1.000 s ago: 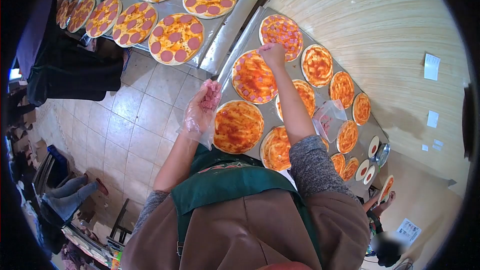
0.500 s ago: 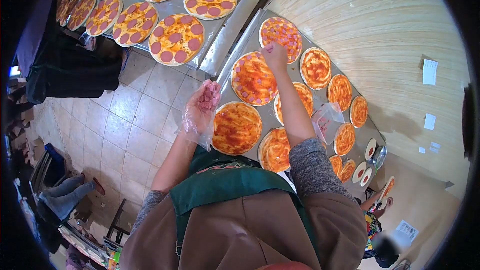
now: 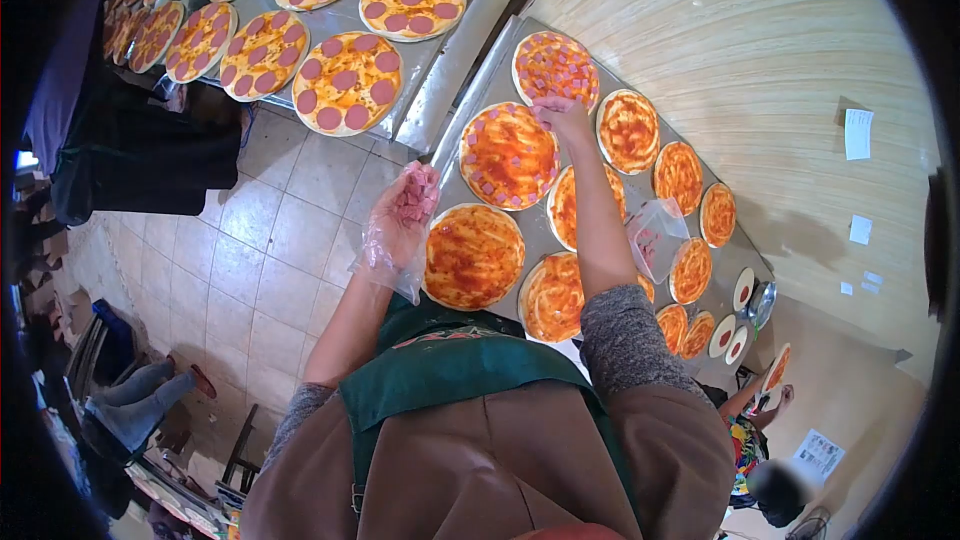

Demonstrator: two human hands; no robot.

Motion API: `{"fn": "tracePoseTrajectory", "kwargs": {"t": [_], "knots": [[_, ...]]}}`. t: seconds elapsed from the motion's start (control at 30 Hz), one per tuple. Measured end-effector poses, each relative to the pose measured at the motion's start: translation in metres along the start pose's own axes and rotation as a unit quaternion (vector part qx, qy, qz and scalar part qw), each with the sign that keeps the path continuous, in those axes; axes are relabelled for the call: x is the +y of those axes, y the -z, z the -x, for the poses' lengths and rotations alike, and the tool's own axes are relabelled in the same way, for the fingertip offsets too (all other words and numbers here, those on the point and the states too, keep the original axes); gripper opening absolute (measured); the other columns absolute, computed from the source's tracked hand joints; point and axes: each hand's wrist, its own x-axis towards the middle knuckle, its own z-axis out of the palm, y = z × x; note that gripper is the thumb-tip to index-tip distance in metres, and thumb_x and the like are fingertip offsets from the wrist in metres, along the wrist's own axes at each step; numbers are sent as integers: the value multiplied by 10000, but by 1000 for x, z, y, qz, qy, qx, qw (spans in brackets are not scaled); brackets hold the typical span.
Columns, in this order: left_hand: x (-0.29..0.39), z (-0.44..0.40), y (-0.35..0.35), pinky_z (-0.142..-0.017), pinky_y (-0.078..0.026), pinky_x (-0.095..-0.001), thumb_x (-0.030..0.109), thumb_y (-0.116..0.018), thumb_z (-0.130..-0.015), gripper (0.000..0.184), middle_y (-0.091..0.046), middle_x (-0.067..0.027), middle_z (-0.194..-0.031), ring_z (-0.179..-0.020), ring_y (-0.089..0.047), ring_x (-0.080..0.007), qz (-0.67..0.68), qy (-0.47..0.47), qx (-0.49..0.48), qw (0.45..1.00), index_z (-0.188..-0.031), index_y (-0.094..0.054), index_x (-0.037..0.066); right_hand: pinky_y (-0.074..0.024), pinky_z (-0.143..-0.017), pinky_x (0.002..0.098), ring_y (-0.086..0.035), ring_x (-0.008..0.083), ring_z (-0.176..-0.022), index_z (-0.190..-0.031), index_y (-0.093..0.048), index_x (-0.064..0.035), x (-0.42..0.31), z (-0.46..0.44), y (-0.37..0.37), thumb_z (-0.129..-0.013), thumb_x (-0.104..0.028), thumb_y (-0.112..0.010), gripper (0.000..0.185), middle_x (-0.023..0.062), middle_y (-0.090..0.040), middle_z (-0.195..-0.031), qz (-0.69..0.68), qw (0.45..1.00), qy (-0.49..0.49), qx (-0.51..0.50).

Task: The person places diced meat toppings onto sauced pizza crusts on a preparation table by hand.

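Observation:
My left hand (image 3: 392, 230) is cupped palm up around a heap of diced ham (image 3: 416, 195), with a clear plastic glove or bag bunched at the wrist. Over the upper right rim of a sauced pizza (image 3: 510, 160) is my right hand (image 3: 565, 120), its fingers pinched together; whatever is between them cannot be made out. Ham cubes lie along that pizza's edge, mostly at the top and left. Just beyond, another pizza (image 3: 550, 62) has ham cubes across its surface. Nearest my left hand is a pizza base (image 3: 474, 257) with only sauce on it.
More sauced bases (image 3: 629, 132) line the metal table (image 3: 462, 188). A clear container (image 3: 657, 238) with pink pieces stands right of my forearm. Sausage-slice pizzas (image 3: 348, 85) cover another table. A person (image 3: 745, 445) at lower right holds a pizza (image 3: 778, 367).
My right hand has moved slightly down and right, from the gap between the two ham pizzas to the nearer one's rim. My left hand stays in place with the ham.

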Motion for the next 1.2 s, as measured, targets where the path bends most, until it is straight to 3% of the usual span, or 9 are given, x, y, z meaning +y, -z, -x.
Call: {"fn": "tracePoseTrajectory", "kwargs": {"t": [0.2, 0.4, 0.5, 0.6, 0.7, 0.8, 0.9, 1.0, 1.2], "knots": [[4, 2, -2, -975, -524, -345, 152, -589, -977, 285, -677, -125, -1192, -1160, -631, -242, -14, -2, 3, 1000, -1222, -614, 10, -518, -624, 236, -643, 102, -682, -854, -728, 19, -2, 1, -1, -765, -84, -795, 152, 69, -709, -771, 59, 997, -27, 40], [5, 2, -1, -975, -525, -353, 157, -587, -976, 303, -675, -128, -1197, -1166, -628, -252, -20, -9, 6, 1000, -1240, -601, 10, -502, -651, 250, -624, 99, -671, -800, -696, -31, 22, -20, -3, -715, -141, -856, 212, 31, -693, -767, 126, 991, 24, 49], [5, 1, 1, -1023, -499, -389, 149, -600, -967, 289, -681, -126, -1185, -1186, -616, -264, -21, -12, -7, 1000, -1217, -622, 7, -514, -648, 290, -627, 110, -656, -781, -697, -35, 19, -20, -10, -694, -134, -867, 215, 37, -695, -747, 281, 951, 84, 96], [6, 0, 4, -1042, -488, -404, 146, -608, -962, 277, -685, -123, -1175, -1195, -611, -268, -16, -6, -7, 1000, -1201, -636, 10, -525, -675, 317, -630, 122, -646, -781, -701, -31, 6, -12, -13, -675, -137, -875, 230, 40, -694, -726, 344, 928, 64, 130], [6, 2, 2, -985, -519, -368, 155, -605, -966, 287, -679, -131, -1189, -1170, -626, -258, -14, -9, -3, 1000, -1211, -624, 8, -549, -748, 352, -681, 206, -719, -832, -714, -18, -1, -9, -4, -667, -145, -857, 252, 100, -711, -777, 320, 939, 60, 115], [7, 4, 0, -958, -534, -351, 159, -610, -964, 297, -677, -136, -1192, -1156, -635, -255, -14, -11, 3, 1000, -1218, -615, 6, -547, -678, 299, -681, 161, -740, -896, -716, 4, -5, -4, 14, -722, -125, -828, 243, 87, -716, -799, 64, 996, -56, 41], [7, 5, -2, -962, -533, -353, 158, -615, -961, 298, -677, -137, -1190, -1155, -634, -256, -8, -10, 5, 1000, -1216, -616, 4, -521, -629, 241, -675, 131, -738, -980, -706, 37, -1, 1, 29, -771, -102, -785, 263, 85, -720, -841, -137, 985, -102, -16], [5, 7, -4, -965, -531, -355, 156, -614, -961, 294, -675, -138, -1193, -1156, -633, -257, -17, -14, 6, 1000, -1210, -618, 1, -512, -643, 239, -638, 120, -677, -971, -724, 27, 17, -4, 30, -841, -46, -724, 149, 73, -717, -827, -6, 997, -77, 31], [0, 4, 2, -980, -526, -366, 153, -611, -960, 309, -668, -142, -1201, -1173, -622, -267, -14, -6, -9, 1000, -1225, -609, -4, -528, -644, 303, -686, 148, -676, -794, -770, -28, 49, -19, 21, -728, -118, -798, 115, 84, -738, -751, 173, 979, 18, 104]]}}
